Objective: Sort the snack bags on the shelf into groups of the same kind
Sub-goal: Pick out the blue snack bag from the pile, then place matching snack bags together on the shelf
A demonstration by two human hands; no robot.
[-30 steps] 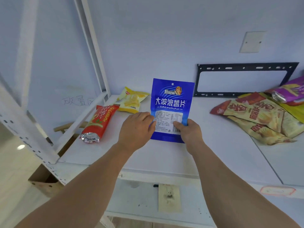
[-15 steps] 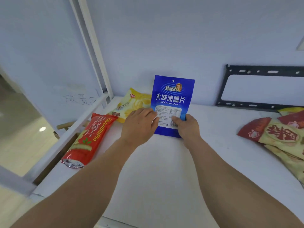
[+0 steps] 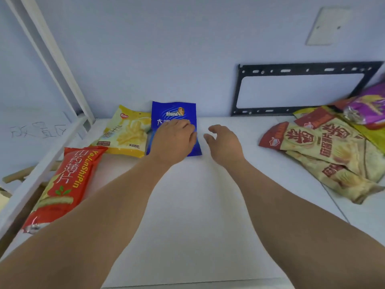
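A blue snack bag [image 3: 174, 113] lies flat near the back wall on the white shelf [image 3: 198, 205]. My left hand [image 3: 174, 140] rests flat on its lower half, hiding most of its label. My right hand [image 3: 224, 142] hovers just right of the bag, fingers loosely spread and holding nothing. A yellow chip bag [image 3: 127, 134] lies touching the blue bag's left edge. Nearer the front left lies a long red bag [image 3: 66, 184]. At the right sits a pile of tan-and-red bags [image 3: 325, 151] with a purple bag [image 3: 366, 109] on top.
White frame posts [image 3: 52, 59] rise at the left, with a side rail [image 3: 41, 170] along the shelf's left edge. A black metal bracket [image 3: 302, 68] leans on the back wall. A seam [image 3: 333, 199] splits the shelf board at the right.
The blue bag went from upright in both hands to flat on the shelf beside the yellow bag. My right hand has let go and moved off to the right; my left stays on it.
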